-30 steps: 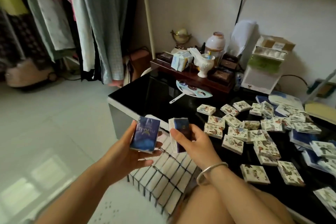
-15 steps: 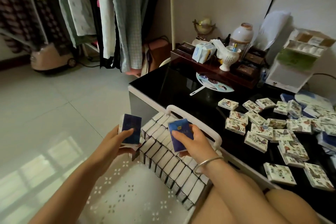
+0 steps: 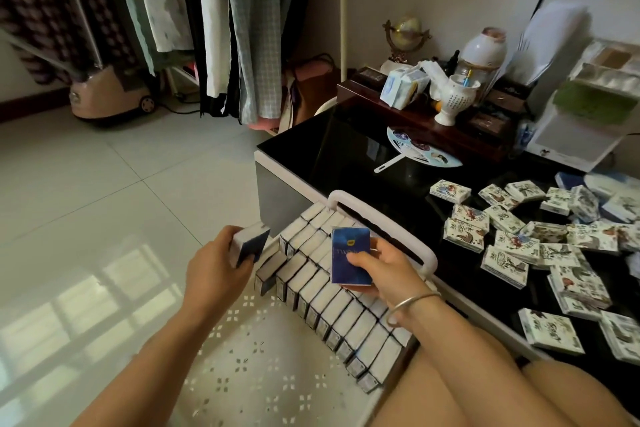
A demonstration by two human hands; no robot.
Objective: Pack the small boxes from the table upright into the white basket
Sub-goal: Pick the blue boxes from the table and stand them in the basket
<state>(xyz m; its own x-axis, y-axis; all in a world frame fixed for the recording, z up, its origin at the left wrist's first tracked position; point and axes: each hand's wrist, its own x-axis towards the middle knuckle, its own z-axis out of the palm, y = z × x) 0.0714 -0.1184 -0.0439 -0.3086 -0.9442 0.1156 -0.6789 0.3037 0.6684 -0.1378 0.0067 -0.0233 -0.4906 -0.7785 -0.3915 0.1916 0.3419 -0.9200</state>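
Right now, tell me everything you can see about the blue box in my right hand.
The blue box is a flat, rectangular pack with a glossy deep-blue front, a small yellow mark near the top and pale lettering partly covered by your thumb. Its edges look white. It stands upright, front facing you, above the packed boxes in the white basket. Your right hand pinches it, thumb on the lower front, fingers behind; nothing else visibly touches it.
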